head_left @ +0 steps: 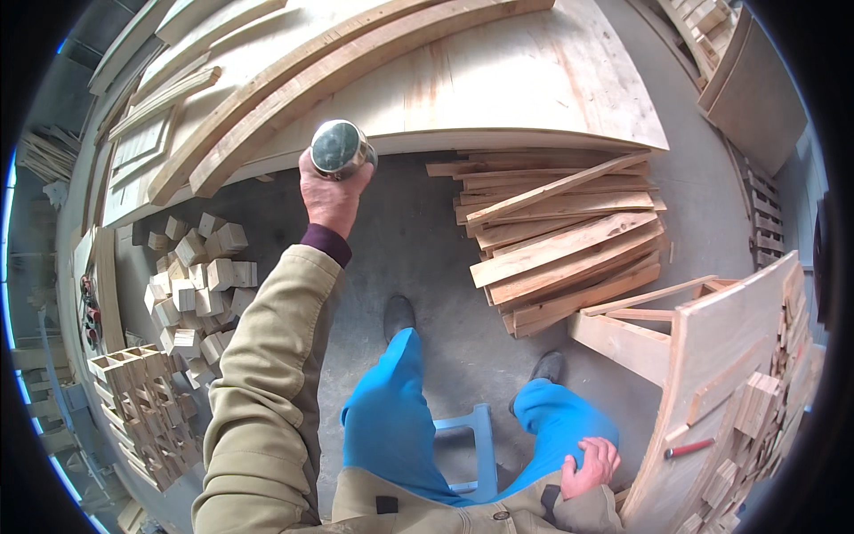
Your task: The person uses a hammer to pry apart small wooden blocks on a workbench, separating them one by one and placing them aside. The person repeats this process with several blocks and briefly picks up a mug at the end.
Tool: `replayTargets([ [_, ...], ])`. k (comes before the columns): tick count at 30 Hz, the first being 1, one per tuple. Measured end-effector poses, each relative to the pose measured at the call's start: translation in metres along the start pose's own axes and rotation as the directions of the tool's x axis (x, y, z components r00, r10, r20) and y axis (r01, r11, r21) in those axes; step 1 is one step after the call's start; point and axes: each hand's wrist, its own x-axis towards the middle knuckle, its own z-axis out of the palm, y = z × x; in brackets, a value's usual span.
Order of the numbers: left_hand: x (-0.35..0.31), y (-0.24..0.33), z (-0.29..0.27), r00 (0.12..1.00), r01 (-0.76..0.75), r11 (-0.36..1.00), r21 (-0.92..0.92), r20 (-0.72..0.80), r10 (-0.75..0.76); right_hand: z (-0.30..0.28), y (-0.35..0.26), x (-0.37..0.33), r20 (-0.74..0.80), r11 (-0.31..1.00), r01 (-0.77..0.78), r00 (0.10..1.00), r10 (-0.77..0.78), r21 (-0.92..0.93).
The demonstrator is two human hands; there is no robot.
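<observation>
My left hand (333, 198) is stretched out ahead, its fingers wrapped round a shiny, round metal thermos cup (339, 147) with a grey-green top. It is held near the front edge of a plywood-topped bench (525, 80); whether it touches the bench I cannot tell. My right hand (591, 465) lies on my right thigh with its fingers stretched out and nothing in it. Between my legs, in blue trousers, part of a light blue plastic stool (483, 445) shows.
Long curved timbers (356, 62) lie on the bench. A stack of boards (569, 240) stands on the floor ahead to the right. Heaped wooden blocks (200, 276) and a slatted wooden stack (142, 409) are at left. At right, a plywood bench (712, 338) carries wood pieces and a red-handled tool (689, 449).
</observation>
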Motion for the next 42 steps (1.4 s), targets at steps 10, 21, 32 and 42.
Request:
replayTargets([
  [10, -0.16, 0.221, -0.058, 0.953, -0.131, 0.987, -0.092, 0.261, 0.151, -0.043, -0.049, -0.02, -0.262, 0.876, 0.234, 0.956, -0.129, 0.422],
  [21, -0.355, 0.297, -0.082, 0.855, 0.009, 0.989, -0.147, 0.513, 0.069, -0.155, -0.142, -0.065, -0.528, 0.574, 0.719, 0.687, -0.5, 0.391],
  [32, -0.424, 0.305, -0.084, 0.682, -0.02, 0.991, -0.135, 0.723, 0.113, -0.128, -0.134, -0.093, -0.453, 0.642, 0.684, 0.721, -0.525, 0.345],
  [42, -0.436, 0.302, -0.081, 0.681, -0.036, 0.997, -0.075, 0.728, 0.079, -0.136, -0.132, -0.093, -0.457, 0.448, 0.573, 0.819, -0.347, 0.686],
])
